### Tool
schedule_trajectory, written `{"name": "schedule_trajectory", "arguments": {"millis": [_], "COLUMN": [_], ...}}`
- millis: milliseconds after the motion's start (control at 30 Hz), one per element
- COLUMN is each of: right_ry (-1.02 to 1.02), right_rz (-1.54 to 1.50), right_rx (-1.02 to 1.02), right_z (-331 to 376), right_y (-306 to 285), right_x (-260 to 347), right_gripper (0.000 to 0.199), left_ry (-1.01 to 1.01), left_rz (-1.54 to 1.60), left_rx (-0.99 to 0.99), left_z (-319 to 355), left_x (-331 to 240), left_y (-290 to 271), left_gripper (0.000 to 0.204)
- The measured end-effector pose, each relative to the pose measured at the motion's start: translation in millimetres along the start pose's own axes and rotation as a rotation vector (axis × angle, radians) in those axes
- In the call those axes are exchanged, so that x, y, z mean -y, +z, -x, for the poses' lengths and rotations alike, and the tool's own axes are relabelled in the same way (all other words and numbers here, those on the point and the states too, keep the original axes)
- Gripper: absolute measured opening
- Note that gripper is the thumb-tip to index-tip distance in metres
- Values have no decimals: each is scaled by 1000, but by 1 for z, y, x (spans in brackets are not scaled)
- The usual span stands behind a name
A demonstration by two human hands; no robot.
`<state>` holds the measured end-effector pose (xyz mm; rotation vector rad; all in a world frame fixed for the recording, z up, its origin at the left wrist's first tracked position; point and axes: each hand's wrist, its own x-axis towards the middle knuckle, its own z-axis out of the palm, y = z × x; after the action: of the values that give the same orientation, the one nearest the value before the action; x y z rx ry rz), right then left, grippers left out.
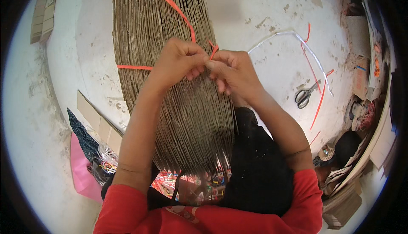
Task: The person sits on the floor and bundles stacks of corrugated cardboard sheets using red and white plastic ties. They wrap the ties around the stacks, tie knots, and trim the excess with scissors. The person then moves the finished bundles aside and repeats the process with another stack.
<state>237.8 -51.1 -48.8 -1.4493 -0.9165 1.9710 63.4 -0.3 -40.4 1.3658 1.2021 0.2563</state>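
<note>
A long stack of brown cardboard sheets (191,119), standing on edge and packed tight, stretches away from my lap. Red plastic strapping (135,67) crosses it from the left, and another length runs along its top toward the far end. Above the stack's right side my two hands meet. My left hand (182,61) is closed, thumb and forefinger pinched at the strapping. Beside it my right hand (233,70) pinches a short red strap end (213,52) that sticks up between the fingers. Whether a knot lies under the fingertips is hidden.
On the pale, stained floor to the right lie black scissors (302,98), loose red strips (319,106) and a bent white strip (312,52). Cardboard pieces and clutter line the right edge. A flat cardboard strip (98,121) and pink sheet (80,170) are at left.
</note>
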Motion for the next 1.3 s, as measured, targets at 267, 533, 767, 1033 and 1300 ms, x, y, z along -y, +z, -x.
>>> {"name": "schedule_trajectory", "arguments": {"millis": [267, 533, 767, 1033, 1300], "right_ry": [-263, -239, -69, -44, -69], "right_rz": [317, -817, -567, -634, -493], "right_rx": [-190, -19, 113, -30, 6], "right_z": [-49, -63, -80, -94, -24], "right_y": [-66, -25, -37, -60, -44], "right_x": [-63, -48, -18, -45, -124], "right_gripper": [31, 36, 37, 30, 58], "left_ry": [510, 243, 188, 366, 441], "left_rz": [-945, 501, 257, 194, 71], "left_rx": [-235, 58, 85, -177, -241], "left_z": [17, -4, -16, -5, -8], "left_x": [21, 20, 18, 51, 57], "left_y": [-39, -10, -11, -15, -12], "left_gripper": [10, 32, 36, 35, 35]}}
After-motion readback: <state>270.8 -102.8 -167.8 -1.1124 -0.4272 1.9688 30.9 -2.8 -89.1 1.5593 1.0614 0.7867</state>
